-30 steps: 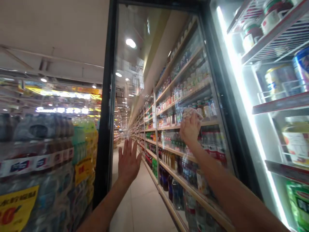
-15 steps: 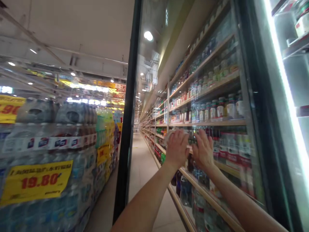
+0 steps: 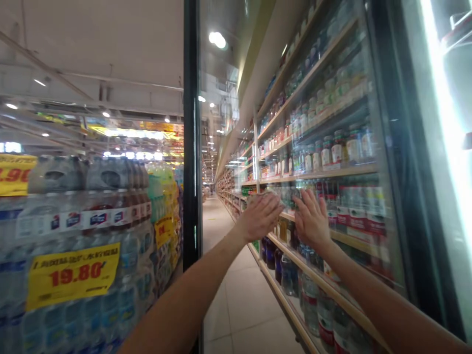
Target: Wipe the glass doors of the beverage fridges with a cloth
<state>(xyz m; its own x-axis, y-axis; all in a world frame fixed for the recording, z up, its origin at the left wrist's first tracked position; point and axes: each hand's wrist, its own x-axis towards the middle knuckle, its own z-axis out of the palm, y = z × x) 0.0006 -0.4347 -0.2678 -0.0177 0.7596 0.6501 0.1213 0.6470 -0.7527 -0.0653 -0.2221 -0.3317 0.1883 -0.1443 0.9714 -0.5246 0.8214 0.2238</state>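
I face an open glass fridge door [image 3: 228, 98] with a black frame [image 3: 191, 147]. My left hand [image 3: 260, 219] presses against the glass at mid-height, fingers pointing right. A thin pale edge of a cloth [image 3: 263, 195] shows above its fingers. My right hand [image 3: 311, 221] lies flat on the glass just to the right of it, fingers spread and pointing up, holding nothing. The two hands are almost touching.
Shrink-wrapped packs of water bottles [image 3: 92, 216] with a yellow price tag [image 3: 72, 275] are stacked on the left. Long shelves of bottled drinks [image 3: 332, 157] show through the glass. The fridge's bright light strip [image 3: 446, 123] runs down the right. A tiled aisle floor [image 3: 239, 305] lies below.
The cloth passed from my right hand to my left. My left hand moved right and up beside the right hand, which opened flat. The view swung left.
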